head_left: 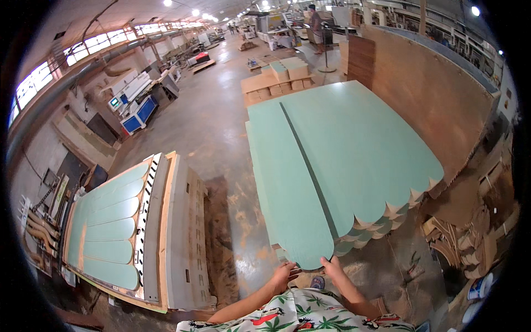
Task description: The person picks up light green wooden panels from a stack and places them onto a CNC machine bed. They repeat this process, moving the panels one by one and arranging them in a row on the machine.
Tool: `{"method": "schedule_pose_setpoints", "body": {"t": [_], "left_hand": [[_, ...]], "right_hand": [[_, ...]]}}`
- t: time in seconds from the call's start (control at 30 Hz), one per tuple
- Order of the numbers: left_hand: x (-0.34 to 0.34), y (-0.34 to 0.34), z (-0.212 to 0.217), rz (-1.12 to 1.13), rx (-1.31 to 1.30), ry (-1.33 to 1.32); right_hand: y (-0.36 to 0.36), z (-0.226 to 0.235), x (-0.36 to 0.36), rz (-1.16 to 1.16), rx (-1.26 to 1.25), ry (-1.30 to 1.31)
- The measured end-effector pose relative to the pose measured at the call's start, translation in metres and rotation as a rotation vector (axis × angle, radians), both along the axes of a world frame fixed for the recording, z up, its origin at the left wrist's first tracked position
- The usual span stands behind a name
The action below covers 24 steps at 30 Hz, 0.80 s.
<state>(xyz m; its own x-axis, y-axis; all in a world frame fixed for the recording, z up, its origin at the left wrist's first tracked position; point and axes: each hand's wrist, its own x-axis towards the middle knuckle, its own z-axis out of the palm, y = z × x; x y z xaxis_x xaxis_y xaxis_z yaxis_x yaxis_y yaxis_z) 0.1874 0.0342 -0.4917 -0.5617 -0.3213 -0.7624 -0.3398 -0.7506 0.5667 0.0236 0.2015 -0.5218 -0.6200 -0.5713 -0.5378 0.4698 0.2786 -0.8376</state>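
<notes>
A long, light green panel (290,193) with a rounded near end lies along the left side of a large stack of similar green panels (354,149). A dark gap runs between it and the panels to its right. My right hand (334,269) is closed on the right side of the rounded end, thumb on top and fingers mostly hidden below. At the left side of that same end, my left hand (285,275) has its fingers curled against the edge; part of its grip is hidden.
To my left stands a machine bed (188,243) carrying several green round-ended panels (113,227). A tall brown board (426,88) borders the stack's right side. Curved wooden offcuts (464,238) lie at lower right. Beyond the stack are smaller piled panels (279,77) and a standing person (315,27).
</notes>
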Motion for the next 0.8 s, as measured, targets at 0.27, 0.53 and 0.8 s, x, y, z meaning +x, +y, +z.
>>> {"method": "schedule_pose_setpoints", "body": {"t": [0.27, 0.53, 0.8], "left_hand": [[-0.002, -0.002, 0.005, -0.006, -0.01, 0.004], [-0.007, -0.005, 0.004, 0.035, 0.053, -0.008], [-0.011, -0.012, -0.004, -0.015, 0.159, -0.056]], "right_hand": [[0.001, -0.006, 0.005, 0.023, 0.018, 0.047], [-0.003, 0.009, 0.008, -0.002, -0.001, -0.036], [-0.007, 0.017, -0.001, 0.115, 0.062, 0.066]]}}
